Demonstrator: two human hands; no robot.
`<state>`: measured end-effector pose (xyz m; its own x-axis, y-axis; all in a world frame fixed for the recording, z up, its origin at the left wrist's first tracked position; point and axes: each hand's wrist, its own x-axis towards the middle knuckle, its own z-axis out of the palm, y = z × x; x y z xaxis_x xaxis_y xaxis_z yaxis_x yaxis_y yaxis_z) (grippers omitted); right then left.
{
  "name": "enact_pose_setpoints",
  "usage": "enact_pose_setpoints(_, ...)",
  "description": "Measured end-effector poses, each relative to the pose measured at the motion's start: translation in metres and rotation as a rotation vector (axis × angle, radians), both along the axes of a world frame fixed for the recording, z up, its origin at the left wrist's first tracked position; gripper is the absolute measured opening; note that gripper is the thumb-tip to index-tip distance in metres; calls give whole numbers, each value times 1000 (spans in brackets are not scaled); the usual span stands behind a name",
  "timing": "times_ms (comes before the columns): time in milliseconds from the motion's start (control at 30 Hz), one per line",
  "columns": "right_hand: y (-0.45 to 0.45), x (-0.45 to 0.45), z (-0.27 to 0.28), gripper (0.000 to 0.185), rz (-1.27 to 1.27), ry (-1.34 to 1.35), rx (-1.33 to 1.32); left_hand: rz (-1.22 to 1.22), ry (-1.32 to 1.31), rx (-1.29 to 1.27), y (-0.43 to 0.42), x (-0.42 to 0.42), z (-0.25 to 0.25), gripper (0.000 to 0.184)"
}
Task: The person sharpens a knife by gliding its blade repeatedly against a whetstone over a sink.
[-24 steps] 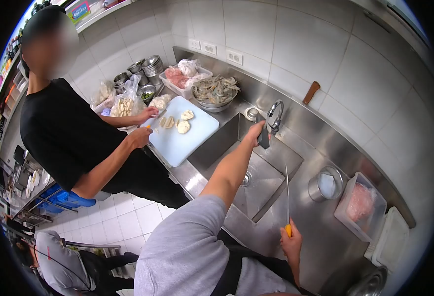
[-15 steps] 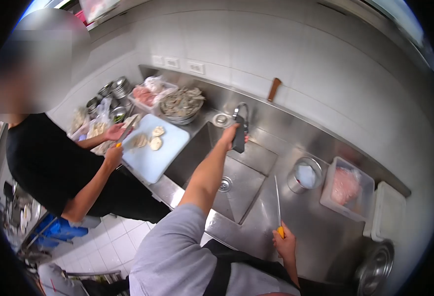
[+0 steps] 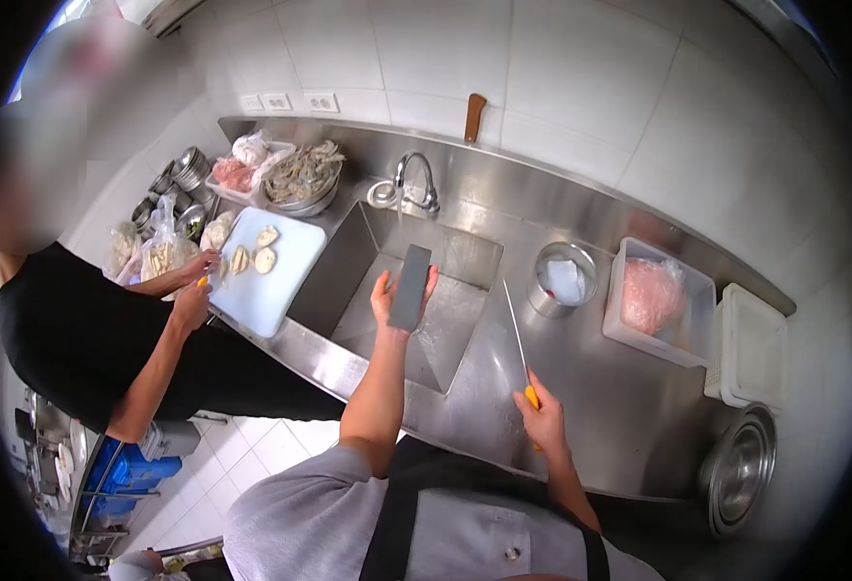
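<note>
My left hand (image 3: 383,302) is wrapped round a grey rectangular whetstone (image 3: 411,288), held over the steel sink (image 3: 349,329) with its flat face up. Behind it a curved tap (image 3: 416,172) lets a thin stream of water fall into the basin. In my right hand (image 3: 545,424) is a knife (image 3: 532,397) with a yellow handle, gripped above the steel counter to the right of the sink. Its thin blade points away from me, edge detail too fine to see. Stone and knife are apart.
To the left, a co-worker holds a yellow-handled knife by a white cutting board (image 3: 286,281) with pale slices. A bowl of shrimp (image 3: 302,176) stands behind. Right are a metal pot (image 3: 563,279), a plastic tub of pink meat (image 3: 654,295) and metal bowls (image 3: 739,470).
My left hand has brought the whetstone from beside the tap back toward me over the sink. Running water now shows at the tap. My right hand still holds the knife. The view has shifted.
</note>
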<state>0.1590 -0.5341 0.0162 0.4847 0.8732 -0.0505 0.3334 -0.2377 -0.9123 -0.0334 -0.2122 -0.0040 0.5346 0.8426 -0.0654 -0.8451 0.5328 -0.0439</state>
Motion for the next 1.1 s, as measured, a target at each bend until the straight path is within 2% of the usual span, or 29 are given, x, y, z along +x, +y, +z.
enact_pose_setpoints(67,5,3,-12,54,-37,194,-2,51,96,-75,1,1,-36,64)
enact_pose_setpoints(100,7,2,-7,54,-33,199,-7,90,188,-143,-3,2,-38,65)
enact_pose_setpoints(133,9,-1,-1,53,-35,266,2,98,211,-104,-7,0,-39,73)
enact_pose_setpoints(167,10,-2,2,52,-38,329,13,99,212,-106,-11,-6,-41,73)
enact_pose_setpoints(233,10,-2,-1,51,-38,265,8,-30,89,-79,-36,-22,13,84)
enact_pose_setpoints(267,12,-3,-3,51,-23,200,4,-54,80,-5,-41,-31,18,93)
enact_pose_setpoints(367,9,-8,1,50,-62,334,34,41,-16,44,-44,-26,3,92)
enact_pose_setpoints(467,25,-15,-4,46,-26,399,62,110,107,-40,-24,-10,-4,87)
enact_pose_setpoints(533,31,-24,-5,44,-62,385,11,3,169,-145,-21,-12,5,80)
enact_pose_setpoints(633,37,-43,-8,44,-63,388,-9,-97,39,-19,-17,-36,14,74)
enact_pose_setpoints(667,43,-46,-12,44,-72,437,-7,-99,51,-64,-10,-41,19,65)
enact_pose_setpoints(767,61,-57,-14,44,-56,429,5,-74,110,-45,51,-29,-29,59)
enact_pose_setpoints(833,66,-70,-15,43,-72,416,-33,-7,183,-105,80,-23,-39,53)
enact_pose_setpoints(933,86,-74,-11,44,-103,361,-40,-148,175,-6,129,-5,-38,50)
enact_pose_setpoints(1100,75,-96,6,48,-178,294,-83,-70,9,214,172,-2,-35,53)
